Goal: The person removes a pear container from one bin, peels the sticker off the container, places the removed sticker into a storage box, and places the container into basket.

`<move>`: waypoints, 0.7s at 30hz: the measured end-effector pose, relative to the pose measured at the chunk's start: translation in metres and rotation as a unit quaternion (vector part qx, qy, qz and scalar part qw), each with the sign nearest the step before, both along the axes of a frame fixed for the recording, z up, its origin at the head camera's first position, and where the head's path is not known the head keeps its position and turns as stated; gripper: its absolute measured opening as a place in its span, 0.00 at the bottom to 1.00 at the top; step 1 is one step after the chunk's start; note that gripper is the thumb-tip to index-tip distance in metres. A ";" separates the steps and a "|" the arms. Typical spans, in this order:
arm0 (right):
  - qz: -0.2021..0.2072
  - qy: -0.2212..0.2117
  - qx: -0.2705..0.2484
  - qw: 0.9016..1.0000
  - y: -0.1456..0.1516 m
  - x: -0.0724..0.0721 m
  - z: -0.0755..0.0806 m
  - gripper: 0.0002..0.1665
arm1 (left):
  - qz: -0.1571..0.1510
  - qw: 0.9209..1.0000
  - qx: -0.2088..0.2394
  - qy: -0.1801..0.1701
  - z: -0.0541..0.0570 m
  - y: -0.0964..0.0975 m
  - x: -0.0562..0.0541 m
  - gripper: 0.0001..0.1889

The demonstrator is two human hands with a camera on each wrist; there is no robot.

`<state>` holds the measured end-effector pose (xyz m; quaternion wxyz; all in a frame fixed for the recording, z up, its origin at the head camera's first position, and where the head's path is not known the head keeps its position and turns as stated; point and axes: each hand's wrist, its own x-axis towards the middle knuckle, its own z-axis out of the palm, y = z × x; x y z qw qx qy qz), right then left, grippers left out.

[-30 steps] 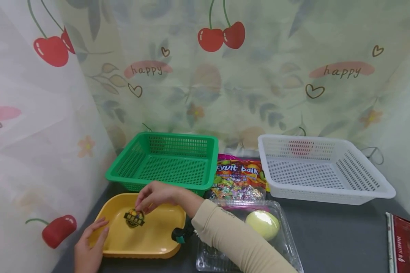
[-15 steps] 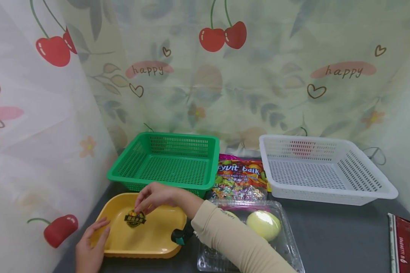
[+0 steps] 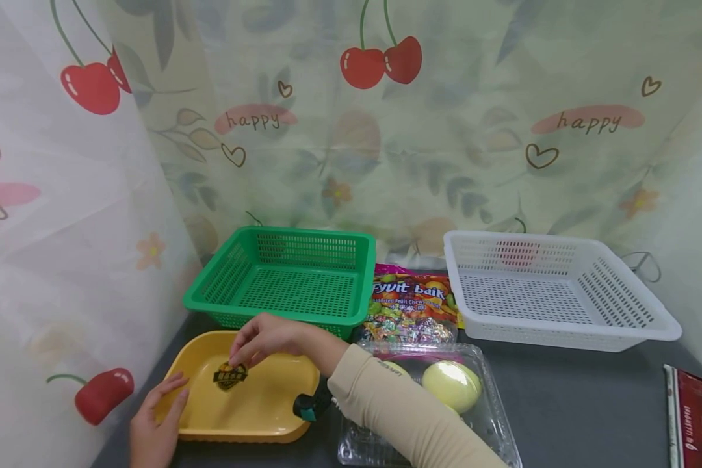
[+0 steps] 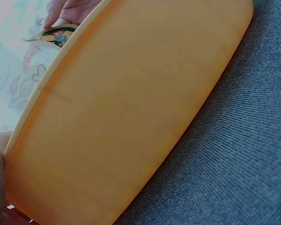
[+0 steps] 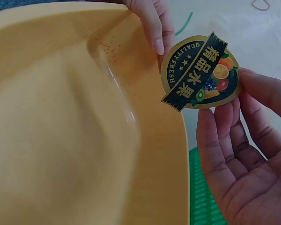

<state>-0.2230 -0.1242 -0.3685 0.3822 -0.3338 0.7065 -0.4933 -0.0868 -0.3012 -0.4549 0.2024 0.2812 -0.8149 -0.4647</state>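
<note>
Between thumb and fingers, my right hand (image 3: 269,341) pinches a black-and-gold fruit sticker (image 5: 201,72) by its edge. The sticker is held over the yellow plastic tray (image 3: 257,406); its printed face, with Chinese characters and pictured fruit, shows in the right wrist view. My left hand (image 3: 155,422) rests at the tray's left side, its extended thumb and fingers touching the rim. Mostly the tray's outer wall (image 4: 126,103) fills the left wrist view, with the sticker (image 4: 56,35) peeking past the rim.
Behind the tray stands a green basket (image 3: 304,286), with a white basket (image 3: 526,299) at the back right. A candy bag (image 3: 409,302) lies between them. My right sleeve (image 3: 398,409) crosses a clear box (image 3: 491,416) holding pale yellow round items (image 3: 452,385). A red packet (image 3: 699,416) lies far right.
The sticker has tilted slightly in my right hand's pinch. My left hand stays at the tray's rim, and the view has shifted slightly.
</note>
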 end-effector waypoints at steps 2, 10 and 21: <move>0.002 0.000 -0.001 1.000 0.000 0.000 0.000 0.06 | -0.002 1.000 0.004 -0.001 0.001 0.000 0.000 0.19; 0.007 -0.005 -0.008 1.000 0.001 0.001 -0.001 0.06 | -0.001 1.000 0.005 0.004 0.002 0.001 0.001 0.19; 0.003 -0.009 -0.007 1.000 0.001 0.002 0.001 0.06 | -0.006 1.000 0.008 0.001 0.003 0.002 0.000 0.19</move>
